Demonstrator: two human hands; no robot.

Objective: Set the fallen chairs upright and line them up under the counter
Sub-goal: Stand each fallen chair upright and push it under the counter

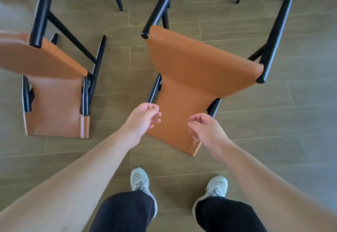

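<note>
Two tan chairs lie tipped on the floor (pixel 273 122): left chair (pixel 54 104) at left of frame, centre chair (pixel 191 78) mid-frame; left hand (pixel 141 120) and right hand (pixel 206 131) loosely curled, holding nothing, over the centre chair's backrest

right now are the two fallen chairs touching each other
Apart. The head view shows bare floor running the whole way between the left chair and the right chair, from their backrests up to their black legs.
</note>
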